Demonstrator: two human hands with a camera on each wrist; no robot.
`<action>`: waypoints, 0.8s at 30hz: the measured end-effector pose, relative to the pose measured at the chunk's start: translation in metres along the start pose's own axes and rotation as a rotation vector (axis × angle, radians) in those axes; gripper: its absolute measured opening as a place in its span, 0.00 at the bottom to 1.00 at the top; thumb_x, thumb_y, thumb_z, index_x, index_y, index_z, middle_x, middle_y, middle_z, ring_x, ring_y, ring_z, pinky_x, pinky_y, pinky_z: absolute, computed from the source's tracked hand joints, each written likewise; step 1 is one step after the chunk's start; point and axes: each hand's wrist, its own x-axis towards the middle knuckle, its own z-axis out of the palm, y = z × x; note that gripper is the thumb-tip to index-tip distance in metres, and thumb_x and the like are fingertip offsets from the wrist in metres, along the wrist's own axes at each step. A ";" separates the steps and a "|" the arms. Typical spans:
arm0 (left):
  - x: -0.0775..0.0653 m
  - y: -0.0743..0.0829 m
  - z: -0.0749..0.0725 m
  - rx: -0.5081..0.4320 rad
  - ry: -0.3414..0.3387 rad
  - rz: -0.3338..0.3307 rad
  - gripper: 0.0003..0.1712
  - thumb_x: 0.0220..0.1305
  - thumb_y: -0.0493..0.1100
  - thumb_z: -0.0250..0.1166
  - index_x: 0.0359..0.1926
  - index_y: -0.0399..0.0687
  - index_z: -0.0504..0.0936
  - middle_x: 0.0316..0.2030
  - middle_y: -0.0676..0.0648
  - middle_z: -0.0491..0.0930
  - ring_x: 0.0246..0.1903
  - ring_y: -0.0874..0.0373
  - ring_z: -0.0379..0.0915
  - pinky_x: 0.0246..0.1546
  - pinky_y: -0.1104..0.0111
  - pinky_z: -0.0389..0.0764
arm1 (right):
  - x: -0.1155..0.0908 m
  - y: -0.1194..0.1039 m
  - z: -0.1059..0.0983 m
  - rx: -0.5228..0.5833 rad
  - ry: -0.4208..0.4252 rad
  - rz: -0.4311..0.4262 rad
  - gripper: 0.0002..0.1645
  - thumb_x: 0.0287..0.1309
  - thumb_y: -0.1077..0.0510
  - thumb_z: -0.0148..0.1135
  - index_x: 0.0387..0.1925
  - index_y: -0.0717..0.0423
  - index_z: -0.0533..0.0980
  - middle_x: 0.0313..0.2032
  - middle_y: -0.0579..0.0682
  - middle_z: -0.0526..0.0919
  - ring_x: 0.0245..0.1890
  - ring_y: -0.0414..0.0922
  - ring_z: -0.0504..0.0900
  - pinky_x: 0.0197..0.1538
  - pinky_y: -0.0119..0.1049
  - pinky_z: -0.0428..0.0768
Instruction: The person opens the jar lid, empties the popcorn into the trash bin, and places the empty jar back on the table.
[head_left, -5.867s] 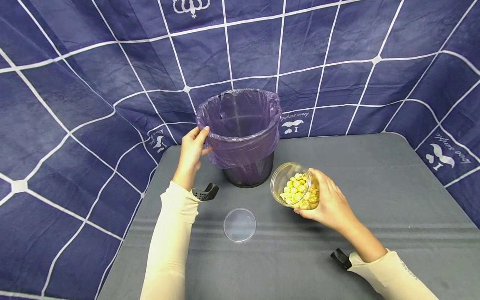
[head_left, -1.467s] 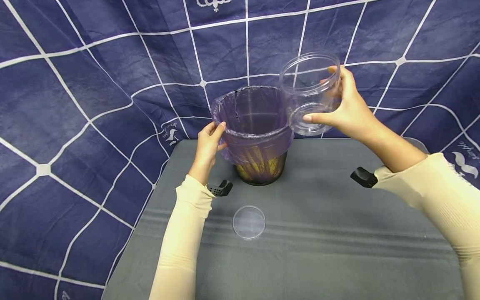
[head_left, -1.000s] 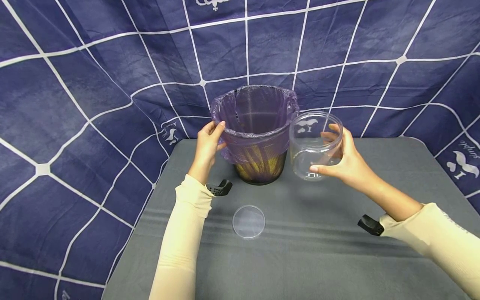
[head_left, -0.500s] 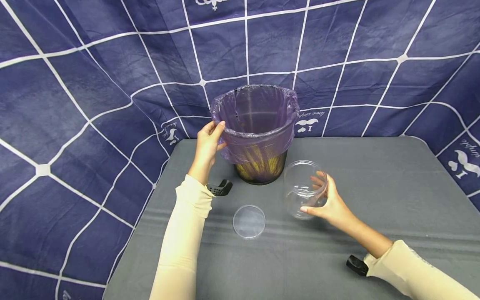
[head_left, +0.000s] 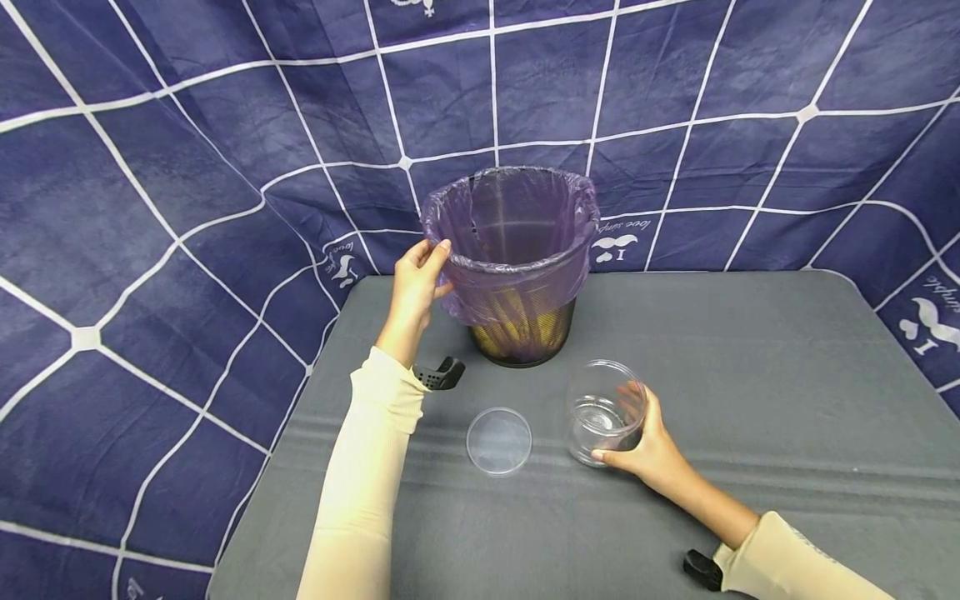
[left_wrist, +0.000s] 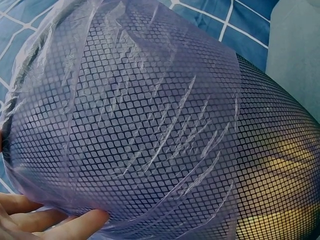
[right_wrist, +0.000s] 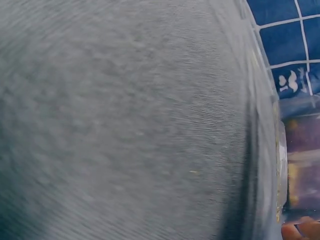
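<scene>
My left hand [head_left: 414,283] grips the near-left rim of a black mesh wastebasket [head_left: 558,329], thumb on top of its purple bin liner [head_left: 517,292]. Fingers [left_wrist: 80,225] of that hand lie against the liner in the left wrist view. Yellow popcorn [left_wrist: 280,220] shows through the mesh low in the basket. With its thumb and fingers spread round the side, my right hand [head_left: 648,442] holds an empty clear plastic tub [head_left: 588,417] upright at the table surface; whether its base touches is unclear. A round clear lid [head_left: 498,442] lies flat left of the tub.
The grey table [head_left: 735,358] extends to the right of the basket. Behind it and at the sides hangs a blue curtain [head_left: 660,75] with white lines. A black wrist strap [head_left: 442,375] juts from the left sleeve.
Popcorn that was in the tub is now in the wastebasket. My right hand has lowered the emptied tub from beside the basket's rim to table level. The left hand keeps its grip.
</scene>
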 end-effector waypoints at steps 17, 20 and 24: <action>0.000 -0.003 -0.011 0.042 -0.001 0.012 0.36 0.60 0.50 0.58 0.63 0.38 0.56 0.59 0.37 0.61 0.54 0.46 0.64 0.44 0.50 0.72 | -0.011 -0.009 0.003 -0.174 -0.023 -0.041 0.81 0.16 0.67 0.79 0.68 0.57 0.33 0.62 0.71 0.49 0.62 0.58 0.49 0.57 0.17 0.46; -0.007 -0.003 -0.016 0.101 0.040 0.048 0.38 0.61 0.54 0.56 0.65 0.44 0.52 0.63 0.38 0.53 0.56 0.44 0.61 0.49 0.50 0.68 | -0.012 0.001 -0.009 -0.223 -0.058 -0.077 0.78 0.24 0.57 0.79 0.68 0.53 0.33 0.66 0.65 0.44 0.65 0.49 0.43 0.60 0.23 0.43; -0.025 -0.003 -0.018 0.311 0.102 0.206 0.40 0.62 0.58 0.52 0.68 0.47 0.47 0.66 0.42 0.46 0.61 0.48 0.52 0.57 0.57 0.60 | -0.006 -0.007 -0.030 -0.256 -0.092 -0.175 0.63 0.47 0.44 0.66 0.69 0.52 0.33 0.68 0.56 0.39 0.66 0.48 0.36 0.64 0.44 0.39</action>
